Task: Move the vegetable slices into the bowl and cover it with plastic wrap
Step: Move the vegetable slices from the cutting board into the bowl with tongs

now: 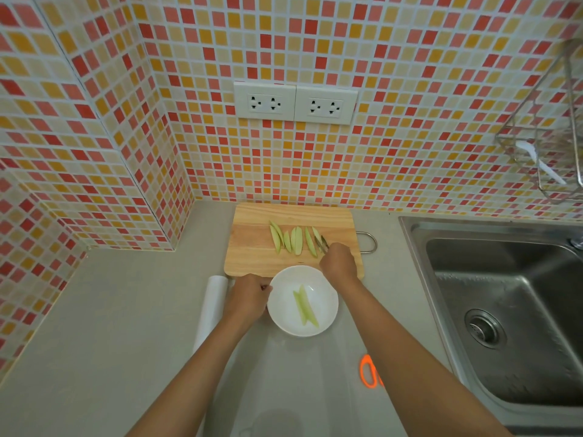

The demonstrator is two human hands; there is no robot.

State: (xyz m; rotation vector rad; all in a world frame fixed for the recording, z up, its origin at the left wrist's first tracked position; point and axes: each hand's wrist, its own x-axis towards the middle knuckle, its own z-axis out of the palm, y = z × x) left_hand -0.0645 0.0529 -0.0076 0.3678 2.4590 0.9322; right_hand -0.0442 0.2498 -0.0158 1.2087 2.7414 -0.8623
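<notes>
A white bowl [285, 323] stands on the counter in front of a wooden cutting board [252, 257]. Two pale green slices [305, 305] lie inside the bowl. Several more green vegetable slices [291, 238] lie in a row on the board. My left hand [249, 294] grips the bowl's left rim. My right hand [337, 261] is over the board's right part, closed on metal tongs [322, 243] whose tips touch the rightmost slice. A roll of plastic wrap [212, 305] lies left of the bowl, with a clear sheet pulled out across the counter under the bowl.
A steel sink [511, 313] fills the right side. Orange-handled scissors [369, 371] lie on the counter near my right forearm. The tiled wall with two socket plates [295, 103] rises behind the board. A wire rack [545, 143] hangs at the upper right.
</notes>
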